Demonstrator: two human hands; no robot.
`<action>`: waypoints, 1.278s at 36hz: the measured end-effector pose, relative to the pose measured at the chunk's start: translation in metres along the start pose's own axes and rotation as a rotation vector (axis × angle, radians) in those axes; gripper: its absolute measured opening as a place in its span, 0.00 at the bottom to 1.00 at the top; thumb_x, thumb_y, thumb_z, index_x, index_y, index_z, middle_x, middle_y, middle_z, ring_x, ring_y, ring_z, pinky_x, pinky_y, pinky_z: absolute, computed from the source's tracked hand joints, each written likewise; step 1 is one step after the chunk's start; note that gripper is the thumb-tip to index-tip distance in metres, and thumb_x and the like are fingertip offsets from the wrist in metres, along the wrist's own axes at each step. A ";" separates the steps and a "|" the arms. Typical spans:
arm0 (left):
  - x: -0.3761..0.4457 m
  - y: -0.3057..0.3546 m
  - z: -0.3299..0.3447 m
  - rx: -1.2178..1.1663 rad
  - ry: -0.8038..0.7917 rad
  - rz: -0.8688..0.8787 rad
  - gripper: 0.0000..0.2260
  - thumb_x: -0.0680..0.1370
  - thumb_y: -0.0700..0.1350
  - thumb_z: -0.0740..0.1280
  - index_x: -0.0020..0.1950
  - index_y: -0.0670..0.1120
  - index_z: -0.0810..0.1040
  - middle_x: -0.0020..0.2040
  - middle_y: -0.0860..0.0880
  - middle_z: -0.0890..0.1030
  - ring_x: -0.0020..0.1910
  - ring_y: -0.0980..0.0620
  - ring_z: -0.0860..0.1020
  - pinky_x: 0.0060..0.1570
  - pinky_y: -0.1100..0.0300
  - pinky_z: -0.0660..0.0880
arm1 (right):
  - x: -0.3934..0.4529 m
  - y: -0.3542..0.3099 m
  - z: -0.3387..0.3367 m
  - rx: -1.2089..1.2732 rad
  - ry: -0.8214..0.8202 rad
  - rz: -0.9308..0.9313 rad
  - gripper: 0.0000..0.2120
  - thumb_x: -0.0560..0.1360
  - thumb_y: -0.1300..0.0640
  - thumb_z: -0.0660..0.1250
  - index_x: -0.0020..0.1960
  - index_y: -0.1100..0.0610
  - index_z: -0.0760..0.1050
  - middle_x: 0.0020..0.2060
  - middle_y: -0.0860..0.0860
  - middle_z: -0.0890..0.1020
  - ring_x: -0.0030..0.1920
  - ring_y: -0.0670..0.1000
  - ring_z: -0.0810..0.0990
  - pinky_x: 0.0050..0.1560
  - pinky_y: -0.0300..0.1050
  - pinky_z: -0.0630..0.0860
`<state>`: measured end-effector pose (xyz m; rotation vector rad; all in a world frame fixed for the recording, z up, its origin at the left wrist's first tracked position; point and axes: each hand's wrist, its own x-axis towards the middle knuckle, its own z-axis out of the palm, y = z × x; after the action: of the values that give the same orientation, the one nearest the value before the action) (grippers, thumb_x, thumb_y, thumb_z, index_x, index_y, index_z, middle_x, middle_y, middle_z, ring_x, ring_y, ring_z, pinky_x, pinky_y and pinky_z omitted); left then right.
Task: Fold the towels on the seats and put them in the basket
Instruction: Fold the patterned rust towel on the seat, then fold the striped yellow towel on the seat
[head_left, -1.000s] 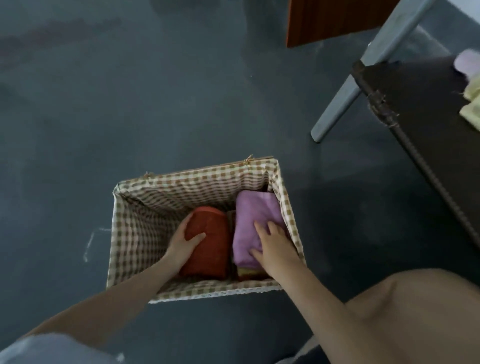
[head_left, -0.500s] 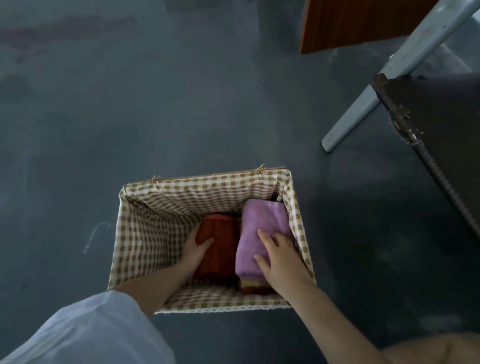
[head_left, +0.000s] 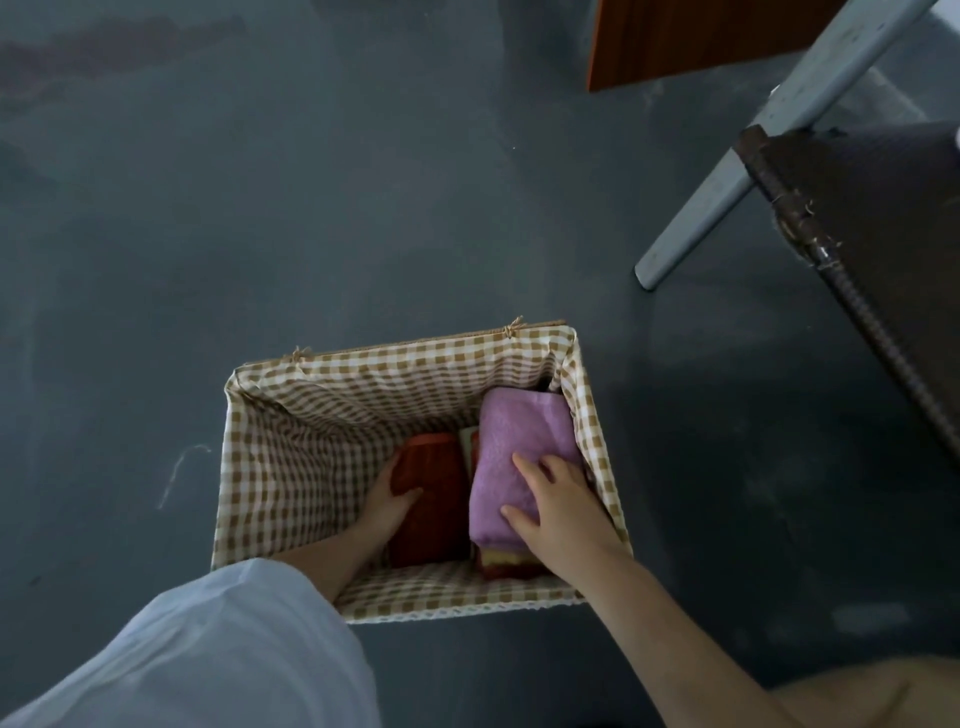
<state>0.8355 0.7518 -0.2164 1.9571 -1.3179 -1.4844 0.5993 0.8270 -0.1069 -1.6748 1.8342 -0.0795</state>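
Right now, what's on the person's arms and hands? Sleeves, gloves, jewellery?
Left arm: a loose, light blue-white sleeve that ends partway down the forearm, leaving the wrist bare. Right arm: bare along all of it that shows, no sleeve in view. Left hand and right hand: no gloves. No watch, ring or bracelet visible on the parts that show.

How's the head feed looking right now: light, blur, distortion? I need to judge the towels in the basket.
Head view: dim, flat light with a bluish cast and no glare; the gingham-lined wicker basket is sharp enough to read its checks. Head view: folded lilac towel and folded rust-red towel stay distinguishable, though the basket's depths are shadowed. Head view: wide-angle bending slants the grey metal chair leg; the white sleeve is soft.
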 end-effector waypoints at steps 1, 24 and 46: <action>0.001 0.000 -0.001 -0.008 0.000 -0.002 0.32 0.74 0.31 0.68 0.76 0.43 0.62 0.73 0.42 0.68 0.71 0.44 0.67 0.69 0.58 0.63 | 0.000 -0.001 -0.001 0.002 -0.002 0.001 0.30 0.80 0.41 0.56 0.78 0.46 0.51 0.73 0.51 0.61 0.72 0.51 0.61 0.73 0.48 0.61; -0.046 0.067 -0.013 0.411 -0.081 0.328 0.18 0.77 0.37 0.67 0.65 0.50 0.75 0.60 0.49 0.79 0.54 0.56 0.78 0.63 0.57 0.72 | -0.011 -0.008 -0.010 0.085 0.054 -0.030 0.25 0.81 0.46 0.56 0.77 0.47 0.57 0.74 0.50 0.62 0.71 0.50 0.64 0.70 0.46 0.65; -0.174 0.402 0.253 0.341 -0.505 1.046 0.15 0.77 0.39 0.64 0.64 0.46 0.76 0.48 0.49 0.79 0.45 0.54 0.76 0.49 0.63 0.71 | -0.163 0.189 -0.234 0.535 1.105 0.402 0.16 0.79 0.59 0.62 0.66 0.56 0.73 0.54 0.51 0.76 0.53 0.47 0.74 0.52 0.36 0.66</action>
<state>0.4235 0.7547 0.0764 0.6871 -2.3953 -1.2248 0.3168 0.9245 0.0593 -0.8541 2.5270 -1.4097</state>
